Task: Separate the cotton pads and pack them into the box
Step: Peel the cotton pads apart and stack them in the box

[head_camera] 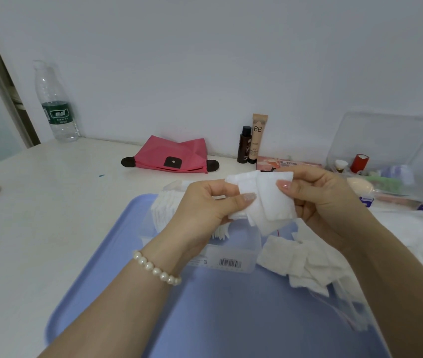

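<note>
Clear plastic box (227, 250) on my blue tray (132, 244) holds stacked pads (162, 215). Both my left hand (202, 208) and right hand (326, 200) pinch white square cotton pads (264, 202); loose ones (300, 262) lie beside.

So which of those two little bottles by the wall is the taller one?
The beige tube marked BB; it stands taller than the dark brown bottle beside it on its left.

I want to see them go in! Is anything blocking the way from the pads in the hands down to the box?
Nothing visible does. Both hands, left and right, hold the pads right above the clear box on the tray; its near part looks open, with pads already standing at its far end.
</note>
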`<state>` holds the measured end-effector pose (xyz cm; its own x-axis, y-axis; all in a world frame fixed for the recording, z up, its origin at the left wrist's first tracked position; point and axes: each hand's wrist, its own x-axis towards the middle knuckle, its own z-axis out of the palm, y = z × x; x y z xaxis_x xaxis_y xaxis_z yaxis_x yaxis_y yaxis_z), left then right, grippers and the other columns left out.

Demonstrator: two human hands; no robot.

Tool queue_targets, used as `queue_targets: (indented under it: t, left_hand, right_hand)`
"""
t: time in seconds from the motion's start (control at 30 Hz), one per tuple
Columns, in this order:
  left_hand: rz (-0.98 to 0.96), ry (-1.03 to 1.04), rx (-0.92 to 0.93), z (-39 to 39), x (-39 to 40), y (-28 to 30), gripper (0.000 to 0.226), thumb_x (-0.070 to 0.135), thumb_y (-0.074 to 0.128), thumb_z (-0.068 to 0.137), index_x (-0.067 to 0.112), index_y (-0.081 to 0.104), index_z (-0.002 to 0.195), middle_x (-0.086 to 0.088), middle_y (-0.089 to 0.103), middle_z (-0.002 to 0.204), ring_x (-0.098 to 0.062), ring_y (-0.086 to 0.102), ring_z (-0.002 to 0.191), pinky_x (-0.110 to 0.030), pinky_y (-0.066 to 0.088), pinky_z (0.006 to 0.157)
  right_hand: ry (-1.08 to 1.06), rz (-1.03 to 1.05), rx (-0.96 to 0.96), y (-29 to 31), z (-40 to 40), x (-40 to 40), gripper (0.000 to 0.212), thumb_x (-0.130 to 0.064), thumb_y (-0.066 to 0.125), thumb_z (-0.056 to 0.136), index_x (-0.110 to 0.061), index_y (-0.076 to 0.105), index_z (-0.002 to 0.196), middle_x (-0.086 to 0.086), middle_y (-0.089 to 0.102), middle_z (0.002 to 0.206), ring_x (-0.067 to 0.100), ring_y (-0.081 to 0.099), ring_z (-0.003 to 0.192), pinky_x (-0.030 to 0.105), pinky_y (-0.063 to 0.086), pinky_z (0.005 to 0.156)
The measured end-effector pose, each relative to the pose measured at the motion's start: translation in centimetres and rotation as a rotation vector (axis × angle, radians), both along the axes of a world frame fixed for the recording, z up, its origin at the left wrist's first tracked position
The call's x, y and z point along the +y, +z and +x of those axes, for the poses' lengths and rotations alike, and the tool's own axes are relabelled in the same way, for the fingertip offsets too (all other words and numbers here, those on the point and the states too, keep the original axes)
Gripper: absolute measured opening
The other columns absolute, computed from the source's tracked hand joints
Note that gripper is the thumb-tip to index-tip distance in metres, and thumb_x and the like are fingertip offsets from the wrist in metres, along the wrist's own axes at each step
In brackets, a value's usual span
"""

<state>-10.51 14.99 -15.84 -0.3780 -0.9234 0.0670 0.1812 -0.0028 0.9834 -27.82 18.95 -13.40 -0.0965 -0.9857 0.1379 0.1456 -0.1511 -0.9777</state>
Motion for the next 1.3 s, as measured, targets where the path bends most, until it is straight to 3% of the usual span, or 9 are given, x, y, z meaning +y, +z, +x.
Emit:
queue_targets:
  t: [0.13, 0.23, 0.37, 0.57, 0.67, 0.77, 1.03, 1.17, 1.3]
  left_hand:
    - [0.0, 0.01, 0.009, 0.0, 0.0, 0.1, 0.012, 0.006, 0.071, 0.075, 0.004, 0.065, 0.065, -0.004, 0.068, 0.068, -0.015, 0.061, 0.059, -0.023, 0.052, 0.059]
    - [-0.001, 0.018, 0.013, 0.0, -0.1, 0.0, 0.01, 0.007, 0.071, 0.074, 0.006, 0.066, 0.065, -0.004, 0.069, 0.068, -0.015, 0.062, 0.06, -0.024, 0.053, 0.061]
    - [0.002, 0.033, 0.008, 0.0, -0.2, 0.0, 0.008, 0.01, 0.073, 0.071, 0.006, 0.067, 0.066, -0.003, 0.069, 0.068, -0.016, 0.061, 0.062, -0.025, 0.053, 0.065]
    - [-0.007, 0.03, 0.01, 0.0, 0.0, 0.0, 0.019, 0.022, 0.076, 0.057, 0.007, 0.069, 0.067, -0.008, 0.069, 0.074, -0.025, 0.061, 0.072, -0.036, 0.05, 0.076]
    - [-0.001, 0.023, 0.02, 0.0, 0.0, 0.0, 0.004, 0.009, 0.073, 0.069, 0.008, 0.071, 0.066, -0.006, 0.07, 0.072, -0.022, 0.062, 0.068, -0.032, 0.052, 0.071]
    - [-0.019, 0.035, 0.018, -0.1, -0.1, 0.0, 0.012, 0.0, 0.066, 0.079, 0.006, 0.069, 0.07, -0.004, 0.069, 0.072, -0.018, 0.062, 0.063, -0.025, 0.053, 0.062]
    - [-0.019, 0.026, 0.018, -0.1, 0.1, 0.1, 0.021, -0.001, 0.062, 0.082, 0.009, 0.068, 0.065, -0.006, 0.065, 0.068, -0.021, 0.058, 0.065, -0.028, 0.05, 0.065]
    - [-0.014, 0.023, 0.024, 0.0, 0.1, 0.2, 0.02, 0.004, 0.07, 0.076, 0.013, 0.071, 0.058, -0.013, 0.06, 0.074, -0.03, 0.05, 0.076, -0.042, 0.041, 0.074]
    - [0.001, 0.008, 0.04, -0.1, 0.3, 0.3, 0.01, 0.008, 0.072, 0.073, 0.008, 0.071, 0.063, -0.015, 0.057, 0.076, -0.03, 0.047, 0.076, -0.043, 0.036, 0.075]
  right_hand:
    - [-0.042, 0.001, 0.02, -0.1, -0.7, -0.2, 0.012, -0.013, 0.067, 0.066, -0.01, 0.075, 0.074, 0.002, 0.074, 0.083, 0.014, 0.07, 0.074, 0.027, 0.058, 0.061]
    - [-0.05, -0.02, -0.082, 0.2, -1.4, -0.1, 0.024, -0.024, 0.073, 0.05, -0.012, 0.076, 0.07, 0.004, 0.074, 0.084, 0.015, 0.07, 0.077, 0.026, 0.057, 0.064]
    - [-0.024, -0.06, -0.148, 1.7, -2.0, 0.9, 0.02, -0.023, 0.07, 0.045, -0.013, 0.076, 0.061, 0.001, 0.072, 0.067, 0.008, 0.069, 0.062, 0.019, 0.053, 0.054]
    - [0.009, -0.021, 0.114, 1.7, 0.0, 1.0, 0.007, -0.013, 0.071, 0.053, -0.012, 0.074, 0.059, 0.001, 0.071, 0.063, 0.01, 0.065, 0.055, 0.019, 0.052, 0.05]
    - [-0.065, 0.004, 0.214, 1.2, 0.4, 0.6, 0.007, -0.013, 0.071, 0.052, -0.016, 0.074, 0.058, 0.001, 0.071, 0.064, 0.013, 0.065, 0.059, 0.024, 0.054, 0.051]
    - [-0.108, 0.01, 0.239, 1.0, 0.8, 0.6, 0.009, -0.012, 0.072, 0.054, -0.012, 0.071, 0.063, 0.002, 0.071, 0.064, 0.013, 0.064, 0.057, 0.025, 0.053, 0.052]
    - [-0.193, -0.095, 0.393, 0.8, 1.6, 0.6, 0.011, 0.003, 0.075, 0.069, -0.004, 0.067, 0.073, 0.001, 0.066, 0.058, 0.006, 0.057, 0.046, 0.016, 0.048, 0.044]
    - [-0.182, -0.213, 0.632, 0.5, 1.5, 0.5, 0.023, 0.001, 0.076, 0.069, -0.019, 0.066, 0.076, -0.001, 0.059, 0.072, 0.001, 0.048, 0.06, 0.011, 0.042, 0.055]
    - [-0.149, -0.252, 0.915, 0.4, 1.1, 0.7, 0.026, -0.013, 0.071, 0.075, -0.037, 0.065, 0.081, -0.011, 0.053, 0.092, -0.002, 0.046, 0.079, 0.005, 0.033, 0.066]
